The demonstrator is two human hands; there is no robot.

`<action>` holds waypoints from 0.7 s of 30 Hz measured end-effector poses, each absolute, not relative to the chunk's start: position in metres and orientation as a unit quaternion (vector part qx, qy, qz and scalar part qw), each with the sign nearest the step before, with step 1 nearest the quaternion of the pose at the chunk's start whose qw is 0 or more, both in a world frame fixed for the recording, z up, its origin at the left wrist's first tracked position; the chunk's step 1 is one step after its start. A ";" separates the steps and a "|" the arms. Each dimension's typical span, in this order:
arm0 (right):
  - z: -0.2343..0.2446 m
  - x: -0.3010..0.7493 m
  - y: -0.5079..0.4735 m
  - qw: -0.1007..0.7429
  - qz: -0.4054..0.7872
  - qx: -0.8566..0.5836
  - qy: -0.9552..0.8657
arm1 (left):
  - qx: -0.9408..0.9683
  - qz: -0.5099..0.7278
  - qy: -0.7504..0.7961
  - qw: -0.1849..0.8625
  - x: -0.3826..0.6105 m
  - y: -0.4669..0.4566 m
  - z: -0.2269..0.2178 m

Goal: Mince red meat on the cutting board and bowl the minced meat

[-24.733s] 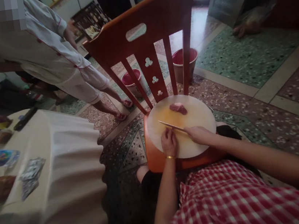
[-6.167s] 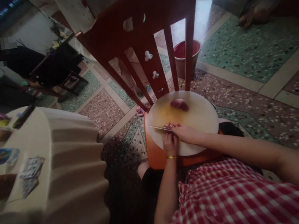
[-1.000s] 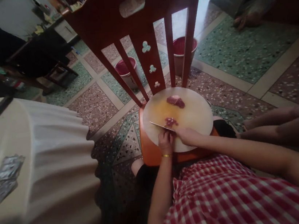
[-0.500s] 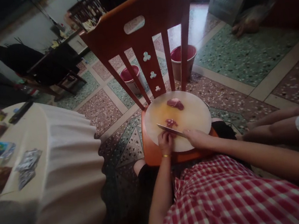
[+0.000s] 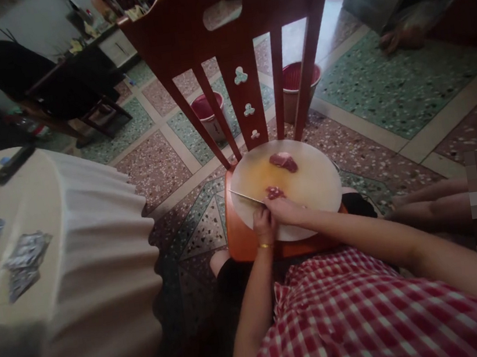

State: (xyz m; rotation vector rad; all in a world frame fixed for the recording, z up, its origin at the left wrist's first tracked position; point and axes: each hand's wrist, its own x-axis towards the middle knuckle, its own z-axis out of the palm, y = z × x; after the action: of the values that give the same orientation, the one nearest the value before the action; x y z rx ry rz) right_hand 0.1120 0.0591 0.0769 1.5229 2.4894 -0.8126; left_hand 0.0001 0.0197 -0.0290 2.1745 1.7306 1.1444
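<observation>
A round, pale cutting board (image 5: 316, 171) lies on the chair seat in front of me. My right hand (image 5: 285, 210) is closed around the handle of a knife (image 5: 246, 197), whose blade points left over the board. Just below it, my left hand (image 5: 264, 225) rests at the board's near edge with its fingers curled. Whatever its fingertips hold is hidden by the right hand. Small cut pieces of meat (image 5: 274, 192) lie just beyond my right hand. Farther back on the board sits a larger chunk of raw meat (image 5: 283, 162).
The wooden chair's backrest (image 5: 225, 45) rises behind the board. Two bins, a left one (image 5: 218, 127) and a right one (image 5: 291, 104), stand on the floor beyond. At left is a cloth-covered table (image 5: 42, 192) with foil packets (image 5: 27, 259). Another person's legs (image 5: 431, 206) are at right.
My right hand and the knife have moved left across the board, up against my left hand. The left hand stays at the near edge. The view has shifted slightly.
</observation>
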 end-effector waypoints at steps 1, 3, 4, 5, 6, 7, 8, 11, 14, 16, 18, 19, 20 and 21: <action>0.077 0.111 0.059 0.054 -0.267 0.501 0.821 | 0.724 0.379 0.572 0.066 0.000 0.020 -0.029; 0.078 0.121 0.052 0.045 -0.263 0.500 0.824 | 0.727 0.378 0.569 0.070 0.000 0.020 -0.029; 0.077 0.130 0.046 0.041 -0.262 0.498 0.825 | 0.728 0.379 0.567 0.075 0.000 0.019 -0.028; 0.076 0.142 0.040 0.039 -0.262 0.497 0.827 | 0.726 0.381 0.566 0.082 0.001 0.019 -0.027; 0.075 0.154 0.034 0.039 -0.261 0.497 0.827 | 0.723 0.385 0.567 0.088 0.001 0.019 -0.026; 0.074 0.165 0.029 0.045 -0.258 0.502 0.824 | 0.720 0.388 0.568 0.095 0.002 0.019 -0.024; 0.074 0.175 0.026 0.051 -0.253 0.511 0.820 | 0.717 0.390 0.568 0.100 0.002 0.018 -0.022; 0.078 0.189 0.024 0.060 -0.236 0.536 0.808 | 0.710 0.399 0.570 0.108 0.003 0.015 -0.016; 0.083 0.184 0.022 0.055 -0.238 0.522 0.817 | 0.694 0.418 0.577 0.099 0.002 0.011 -0.013; 0.086 0.179 0.016 0.049 -0.232 0.512 0.826 | 0.692 0.420 0.578 0.097 0.001 0.010 -0.014; 0.086 0.178 0.007 0.049 -0.219 0.513 0.829 | 0.700 0.412 0.574 0.100 0.001 0.010 -0.015; 0.085 0.179 0.003 0.053 -0.213 0.515 0.828 | 0.705 0.408 0.572 0.100 0.001 0.010 -0.016; 0.085 0.180 -0.001 0.060 -0.209 0.518 0.827 | 0.708 0.404 0.571 0.100 0.001 0.010 -0.018; 0.084 0.181 -0.003 0.066 -0.209 0.519 0.826 | 0.709 0.401 0.572 0.098 0.002 0.011 -0.019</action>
State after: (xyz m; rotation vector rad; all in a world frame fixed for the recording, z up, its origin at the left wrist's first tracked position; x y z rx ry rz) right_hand 0.1811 -0.0032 0.0839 1.5661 2.4909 -0.6291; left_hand 0.0019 0.0109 -0.0185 2.0989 1.6922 1.1879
